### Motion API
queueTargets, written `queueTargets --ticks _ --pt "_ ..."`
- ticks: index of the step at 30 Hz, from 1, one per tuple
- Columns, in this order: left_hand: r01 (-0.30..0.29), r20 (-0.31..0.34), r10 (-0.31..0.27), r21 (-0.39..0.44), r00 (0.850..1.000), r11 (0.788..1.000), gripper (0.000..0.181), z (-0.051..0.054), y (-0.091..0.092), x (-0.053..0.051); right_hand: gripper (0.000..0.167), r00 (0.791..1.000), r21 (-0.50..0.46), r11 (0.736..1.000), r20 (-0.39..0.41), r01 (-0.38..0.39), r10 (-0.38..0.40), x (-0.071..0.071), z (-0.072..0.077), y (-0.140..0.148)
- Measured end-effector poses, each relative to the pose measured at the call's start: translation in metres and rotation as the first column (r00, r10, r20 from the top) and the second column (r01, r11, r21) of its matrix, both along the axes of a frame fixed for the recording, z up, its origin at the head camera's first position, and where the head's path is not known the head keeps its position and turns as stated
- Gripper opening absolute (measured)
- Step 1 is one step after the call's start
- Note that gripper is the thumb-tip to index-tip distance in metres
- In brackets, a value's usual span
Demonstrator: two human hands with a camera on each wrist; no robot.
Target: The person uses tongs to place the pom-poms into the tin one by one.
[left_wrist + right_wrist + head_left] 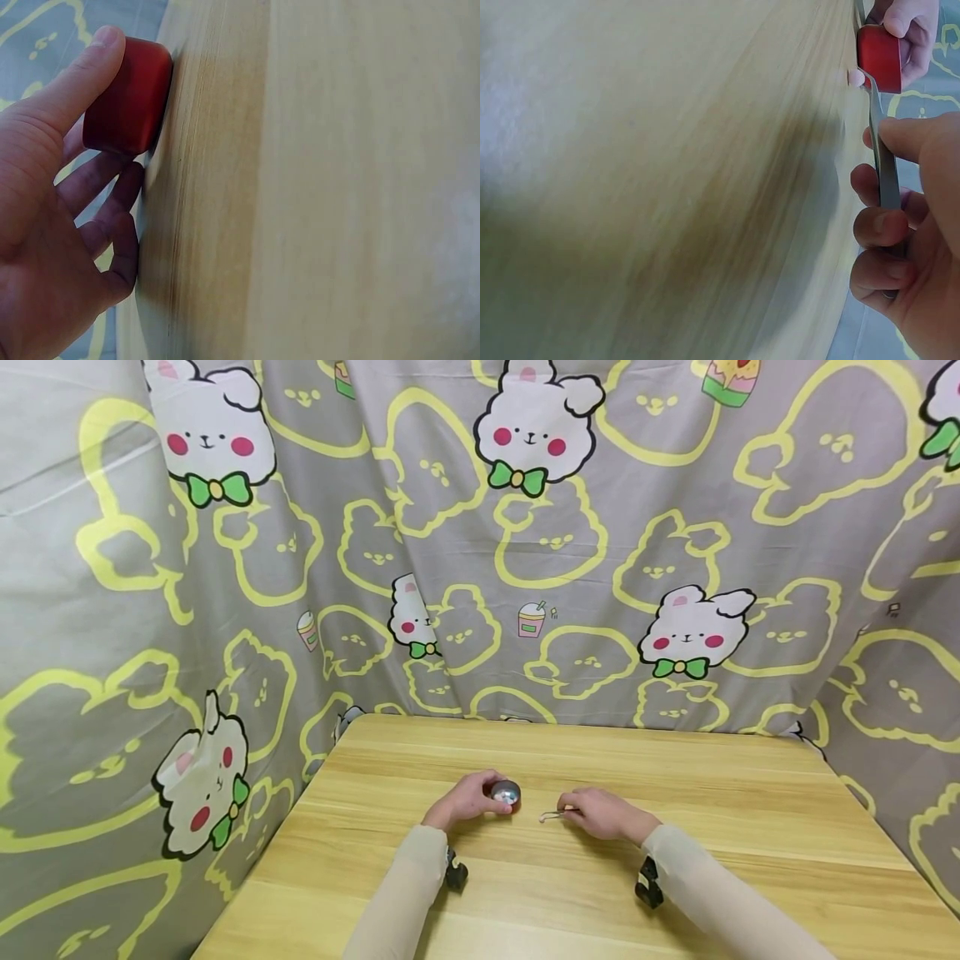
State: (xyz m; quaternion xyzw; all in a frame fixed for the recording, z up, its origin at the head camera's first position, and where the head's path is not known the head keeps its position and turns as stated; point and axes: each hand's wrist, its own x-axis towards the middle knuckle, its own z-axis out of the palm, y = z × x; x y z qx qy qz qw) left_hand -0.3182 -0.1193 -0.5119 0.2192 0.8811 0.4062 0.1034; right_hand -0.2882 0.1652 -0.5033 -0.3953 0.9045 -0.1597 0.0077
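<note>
A small red round tin (507, 795) with a silvery inside and pale little pieces in it stands on the table. My left hand (467, 798) grips its side, the thumb along the near wall in the left wrist view, where the tin's red side (133, 97) shows. To the right, my right hand (606, 814) holds metal tweezers (886, 169) with a bent tip. At that tip is a small pinkish bead-like piece (855, 77), close to the table and apart from the tin. The tin's contents are too small to tell exactly.
The wooden table (675, 777) reaches back to a grey curtain (555, 677) printed with cartoon animals, which also hangs along the left and right sides. Dark wrist mounts (648, 883) sit at both cuffs.
</note>
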Motion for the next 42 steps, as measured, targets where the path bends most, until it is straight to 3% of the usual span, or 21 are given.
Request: queueTargets --ticks 16,42 --pt "0.004 -0.019 -0.004 -0.007 1.000 1.000 0.045 -0.0010 0.0002 -0.0007 0.007 1.000 0.001 1.000 0.007 0.003 -0.003 -0.0022 -0.0031 0.0003" --pt "-0.002 0.008 0.002 0.008 1.000 1.000 0.046 0.0009 0.0002 0.0003 0.011 0.999 -0.018 0.999 -0.043 -0.034 0.033 -0.0030 0.0011 0.0048"
